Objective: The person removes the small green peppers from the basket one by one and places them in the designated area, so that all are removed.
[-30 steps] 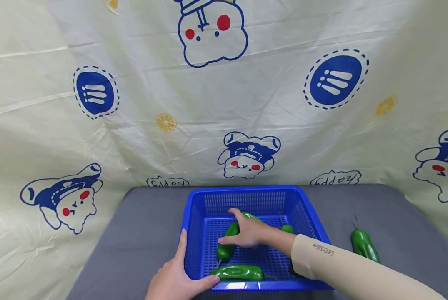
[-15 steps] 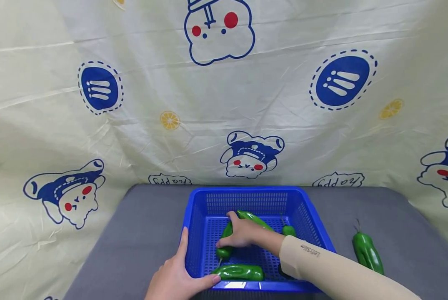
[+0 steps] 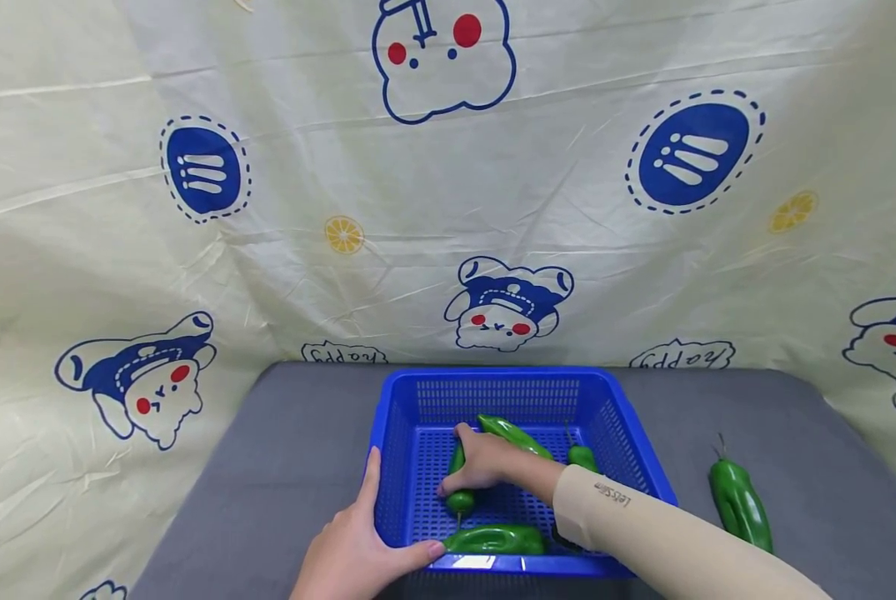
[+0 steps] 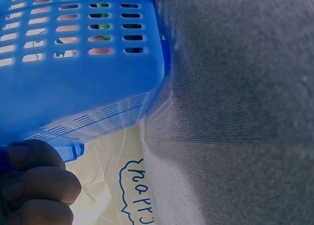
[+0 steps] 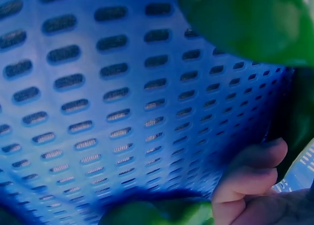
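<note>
A blue plastic basket [image 3: 500,373] sits on the grey surface. My left hand [image 3: 357,542] holds its near left corner, thumb on the front rim and fingers along the left side; the left wrist view shows curled fingers by the basket's rim. Inside, my right hand [image 3: 481,462] grips a green pepper [image 3: 460,502] lying lengthwise, its stem pointing toward me. Another pepper [image 3: 496,540] lies across the front. A third pepper [image 3: 515,435] is behind the hand, and one more pepper [image 3: 581,457] lies to the right, partly hidden by the forearm.
Outside the basket, to its right, a green pepper [image 3: 740,504] lies on the grey cloth [image 3: 290,467]. A cream curtain [image 3: 387,308] with cartoon prints hangs behind and along the sides.
The pepper in my right hand has shifted slightly right and turned straighter. The front pepper has slid a little to the right. My left hand stays at the basket's corner.
</note>
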